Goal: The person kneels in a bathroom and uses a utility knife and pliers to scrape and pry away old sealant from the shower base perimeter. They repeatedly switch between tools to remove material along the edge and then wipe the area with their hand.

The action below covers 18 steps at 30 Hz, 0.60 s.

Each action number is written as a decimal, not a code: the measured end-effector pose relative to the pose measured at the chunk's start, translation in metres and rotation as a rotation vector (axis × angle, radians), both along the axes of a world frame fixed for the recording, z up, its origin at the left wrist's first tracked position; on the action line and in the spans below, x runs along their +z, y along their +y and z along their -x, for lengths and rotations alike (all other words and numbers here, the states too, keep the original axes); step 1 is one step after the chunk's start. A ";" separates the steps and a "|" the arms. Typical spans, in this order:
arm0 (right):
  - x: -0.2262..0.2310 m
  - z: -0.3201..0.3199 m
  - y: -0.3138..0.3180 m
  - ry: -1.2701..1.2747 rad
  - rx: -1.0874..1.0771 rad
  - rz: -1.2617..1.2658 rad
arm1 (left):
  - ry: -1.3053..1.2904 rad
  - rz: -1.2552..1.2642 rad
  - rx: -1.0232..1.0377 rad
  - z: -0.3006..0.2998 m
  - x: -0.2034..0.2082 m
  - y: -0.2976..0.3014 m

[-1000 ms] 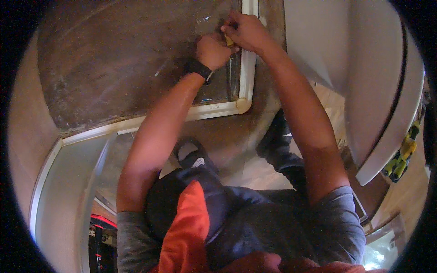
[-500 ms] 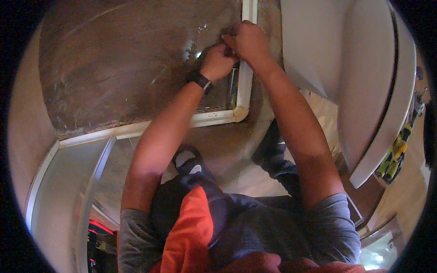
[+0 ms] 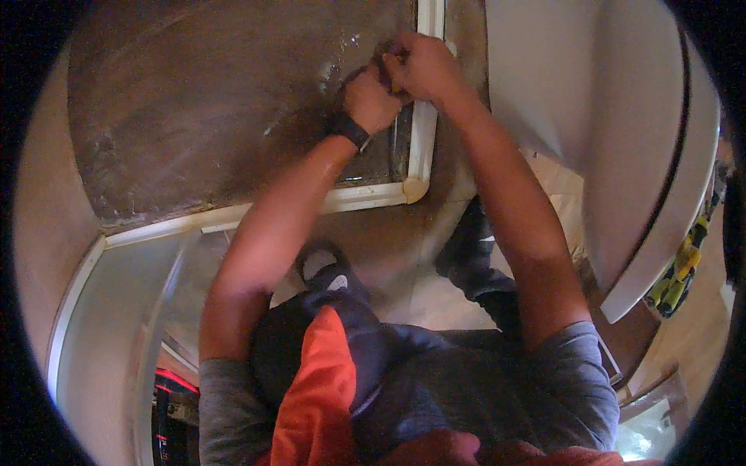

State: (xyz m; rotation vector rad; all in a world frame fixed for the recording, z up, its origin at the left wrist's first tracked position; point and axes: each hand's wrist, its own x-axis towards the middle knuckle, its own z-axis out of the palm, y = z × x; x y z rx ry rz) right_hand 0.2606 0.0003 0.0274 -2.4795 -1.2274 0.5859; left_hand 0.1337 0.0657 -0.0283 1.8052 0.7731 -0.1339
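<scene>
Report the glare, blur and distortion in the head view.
In the head view, the bare left hand and bare right hand look dim and soft, detail between them too unclear to identify; in the head view, fisheye distortion curves the long white frame strip, and the corners go black; in the head view, a pale glossy patch at lower right glares.

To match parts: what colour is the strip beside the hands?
White strip, clearest in the head view.
</scene>
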 end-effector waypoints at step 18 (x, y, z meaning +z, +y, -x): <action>0.021 0.005 0.014 -0.045 -0.060 0.117 | -0.526 1.488 0.185 -0.005 -0.051 0.005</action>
